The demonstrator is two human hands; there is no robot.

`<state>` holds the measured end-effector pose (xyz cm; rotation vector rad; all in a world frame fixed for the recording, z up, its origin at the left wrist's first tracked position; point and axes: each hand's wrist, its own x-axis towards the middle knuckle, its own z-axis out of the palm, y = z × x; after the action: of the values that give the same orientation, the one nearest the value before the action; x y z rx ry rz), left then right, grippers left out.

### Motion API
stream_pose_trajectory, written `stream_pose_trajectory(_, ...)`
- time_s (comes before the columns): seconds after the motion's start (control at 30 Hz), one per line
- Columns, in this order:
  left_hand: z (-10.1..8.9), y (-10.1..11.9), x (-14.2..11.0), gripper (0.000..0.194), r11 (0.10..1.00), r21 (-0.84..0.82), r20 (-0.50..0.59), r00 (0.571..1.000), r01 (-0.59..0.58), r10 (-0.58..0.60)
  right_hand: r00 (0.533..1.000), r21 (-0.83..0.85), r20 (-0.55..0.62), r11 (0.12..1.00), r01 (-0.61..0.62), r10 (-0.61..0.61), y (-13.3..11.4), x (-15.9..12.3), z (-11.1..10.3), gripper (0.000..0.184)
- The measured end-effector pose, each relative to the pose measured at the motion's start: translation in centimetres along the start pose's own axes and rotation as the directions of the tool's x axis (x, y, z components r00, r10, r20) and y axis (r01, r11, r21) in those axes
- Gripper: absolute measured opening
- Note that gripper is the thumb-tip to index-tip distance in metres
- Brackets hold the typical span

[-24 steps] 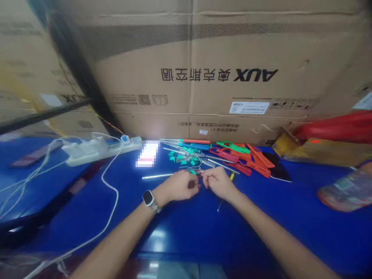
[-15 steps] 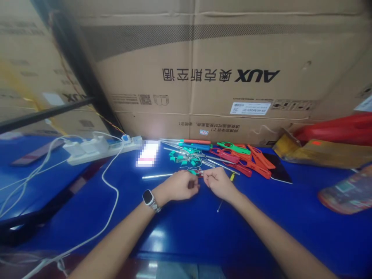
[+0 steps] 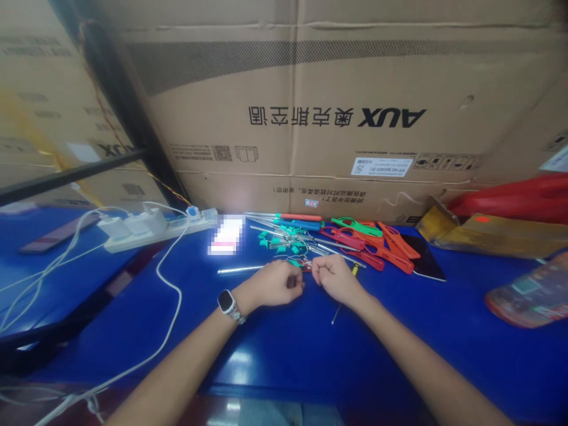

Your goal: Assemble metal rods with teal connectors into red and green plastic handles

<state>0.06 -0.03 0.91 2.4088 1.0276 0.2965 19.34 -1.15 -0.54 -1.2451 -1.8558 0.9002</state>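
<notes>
Close together over the blue table, both my hands are closed with bent fingers. My left hand (image 3: 277,283), with a watch (image 3: 226,302) at its wrist, has its fingers curled; what they grip is hidden. My right hand (image 3: 335,277) is pinched just to the right. Between the fingertips shows a small red and white piece (image 3: 307,264) with thin pale wires, too small to name. A silver rod (image 3: 239,270) extends leftward from behind my left hand. A yellow-ended thin rod (image 3: 355,270) lies partly under my right hand. Just beyond are green clips (image 3: 279,236) among metal rods.
Behind the hands lie red and blue handled tools (image 3: 302,217), a green clamp (image 3: 359,226) and orange-red clamps (image 3: 394,251). A bright phone-like screen (image 3: 226,235) and a white power strip (image 3: 151,232) are left. A bottle (image 3: 528,293) stands right. A large carton (image 3: 310,71) closes off the back.
My right hand has shifted very slightly. My left hand and the things on the table look unchanged.
</notes>
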Motion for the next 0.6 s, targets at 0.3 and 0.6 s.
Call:
stream_pose_trajectory(0.3,-0.11,-0.05,-0.08,0.015,1.000,-0.013,0.006,1.000,-0.005,0.005,1.000,-0.019,-0.006,1.000,-0.021,0.021,-0.15,0.00,-0.22,0.023)
stream_pose_trajectory(0.6,-0.63,-0.21,-0.26,0.016,0.999,0.008,0.027,0.999,0.040,-0.040,1.000,-0.047,-0.010,0.999,-0.018,0.018,0.06,0.07,-0.18,0.023)
